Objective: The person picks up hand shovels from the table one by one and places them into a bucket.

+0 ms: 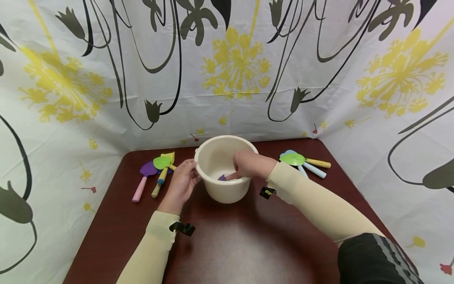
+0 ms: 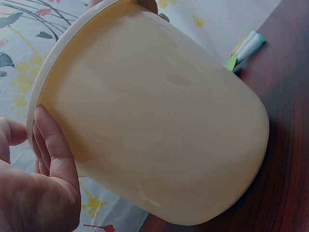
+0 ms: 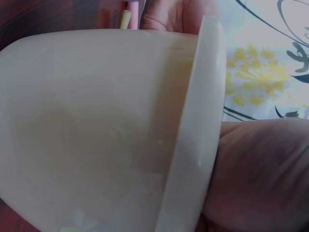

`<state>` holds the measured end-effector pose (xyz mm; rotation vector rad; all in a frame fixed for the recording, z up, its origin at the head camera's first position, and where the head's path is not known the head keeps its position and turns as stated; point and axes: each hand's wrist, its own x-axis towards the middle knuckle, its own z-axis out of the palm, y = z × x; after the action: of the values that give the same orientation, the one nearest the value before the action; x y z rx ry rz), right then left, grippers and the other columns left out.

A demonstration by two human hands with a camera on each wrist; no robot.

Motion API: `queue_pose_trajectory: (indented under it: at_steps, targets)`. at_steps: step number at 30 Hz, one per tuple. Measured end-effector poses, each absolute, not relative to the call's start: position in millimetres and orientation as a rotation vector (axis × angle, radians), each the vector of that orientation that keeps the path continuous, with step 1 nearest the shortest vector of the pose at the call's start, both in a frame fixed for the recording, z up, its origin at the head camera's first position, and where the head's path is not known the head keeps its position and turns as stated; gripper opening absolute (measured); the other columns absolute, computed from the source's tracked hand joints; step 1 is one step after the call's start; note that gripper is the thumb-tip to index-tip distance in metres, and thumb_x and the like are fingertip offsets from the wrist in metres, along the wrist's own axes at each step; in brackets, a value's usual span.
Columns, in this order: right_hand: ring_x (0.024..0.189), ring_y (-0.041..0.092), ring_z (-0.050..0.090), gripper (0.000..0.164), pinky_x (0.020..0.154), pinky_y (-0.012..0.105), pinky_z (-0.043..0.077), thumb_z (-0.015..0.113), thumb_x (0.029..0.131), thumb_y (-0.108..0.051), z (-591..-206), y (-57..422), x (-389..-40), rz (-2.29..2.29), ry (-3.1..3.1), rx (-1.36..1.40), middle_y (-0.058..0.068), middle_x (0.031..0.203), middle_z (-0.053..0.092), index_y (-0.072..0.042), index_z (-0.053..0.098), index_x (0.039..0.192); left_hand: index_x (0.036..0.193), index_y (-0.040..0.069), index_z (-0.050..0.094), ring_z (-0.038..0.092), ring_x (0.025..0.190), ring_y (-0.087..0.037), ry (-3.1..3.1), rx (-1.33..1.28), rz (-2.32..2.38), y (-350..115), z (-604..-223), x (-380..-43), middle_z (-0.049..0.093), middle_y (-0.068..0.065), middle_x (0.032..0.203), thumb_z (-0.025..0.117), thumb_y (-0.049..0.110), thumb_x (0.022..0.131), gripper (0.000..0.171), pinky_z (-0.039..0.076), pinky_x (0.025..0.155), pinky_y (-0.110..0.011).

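A cream plastic bucket [image 1: 227,193] stands upright on the dark table, its open top tilted toward the head camera. My left hand [image 1: 183,179] grips its rim on the left, the thumb outside and the fingers curled over in the left wrist view. Inside the mouth, my right hand [image 1: 246,165] reaches down with fingers bent around a small purple piece [image 1: 222,178], of which only a pointed tip shows near the front wall. What the purple piece is, I cannot tell. From the right wrist camera, the bucket wall [image 3: 96,125] hides the fingers.
To the left lie toy shovels: a purple one with a pink handle [image 1: 140,189], a green one [image 1: 162,163] and a yellow one [image 1: 170,156]. Right of the bucket rest a green shovel [image 1: 292,159] and light blue handles [image 1: 315,170]. A patterned curtain [image 1: 227,114] surrounds the table.
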<state>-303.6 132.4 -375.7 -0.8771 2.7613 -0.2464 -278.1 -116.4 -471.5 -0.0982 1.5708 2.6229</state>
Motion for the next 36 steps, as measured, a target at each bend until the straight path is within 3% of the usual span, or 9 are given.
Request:
queue_pose_trajectory:
  at_steps: [10, 23, 26, 29, 32, 36]
  targets:
    - [0.057, 0.01, 0.023, 0.064, 0.058, 0.026, 0.024, 0.086, 0.098, -0.041, -377, 133, -305, -0.285, 2.737, -0.846, -0.008, 0.059, 0.025, -0.017, 0.039, 0.06, 0.125, 0.0, 0.062, 0.062, 0.089, -0.016, 1.58, -0.103, 2.622, -117, -473, -279, 0.064, -0.014, 0.12, 0.06, 0.016, 0.112, 0.021, 0.059, 0.078, -0.025]
    - [0.063, 0.012, 0.026, 0.058, 0.063, 0.03, 0.024, 0.089, 0.096, -0.038, -385, 142, -305, -0.468, 2.785, -0.918, -0.006, 0.068, 0.027, -0.014, 0.045, 0.068, 0.127, 0.0, 0.061, 0.062, 0.088, -0.016, 1.576, -0.121, 2.622, -115, -472, -278, 0.064, -0.014, 0.119, 0.06, 0.016, 0.112, 0.022, 0.059, 0.077, -0.024]
    - [0.068, 0.011, 0.045, 0.04, 0.067, 0.028, 0.039, 0.09, 0.094, -0.038, -384, 148, -302, -0.584, 2.796, -0.903, -0.007, 0.075, 0.05, -0.009, 0.065, 0.082, 0.127, 0.0, 0.061, 0.062, 0.088, -0.016, 1.575, -0.126, 2.62, -115, -472, -278, 0.064, -0.014, 0.119, 0.06, 0.016, 0.113, 0.021, 0.059, 0.077, -0.024]
    - [0.093, 0.019, 0.068, 0.037, 0.085, 0.034, 0.056, 0.088, 0.095, -0.036, -381, 158, -298, -0.701, 2.817, -0.867, 0.001, 0.103, 0.074, -0.005, 0.078, 0.112, 0.128, 0.001, 0.061, 0.061, 0.088, -0.016, 1.573, -0.122, 2.622, -115, -472, -278, 0.064, -0.013, 0.119, 0.06, 0.015, 0.113, 0.021, 0.059, 0.076, -0.024]
    - [0.117, 0.028, 0.072, 0.039, 0.1, 0.044, 0.058, 0.083, 0.1, -0.032, -377, 172, -293, -0.76, 2.866, -0.859, 0.008, 0.125, 0.077, -0.006, 0.077, 0.128, 0.129, 0.0, 0.061, 0.062, 0.088, -0.016, 1.575, -0.119, 2.622, -116, -471, -278, 0.063, -0.014, 0.12, 0.06, 0.016, 0.112, 0.022, 0.059, 0.076, -0.024]
    - [0.112, 0.031, 0.071, 0.029, 0.097, 0.048, 0.058, 0.079, 0.103, -0.026, -372, 196, -288, -0.83, 2.941, -0.875, 0.008, 0.12, 0.076, -0.006, 0.078, 0.125, 0.129, 0.0, 0.061, 0.062, 0.09, -0.015, 1.576, -0.127, 2.612, -117, -471, -278, 0.063, -0.014, 0.123, 0.06, 0.017, 0.113, 0.024, 0.059, 0.077, -0.023]
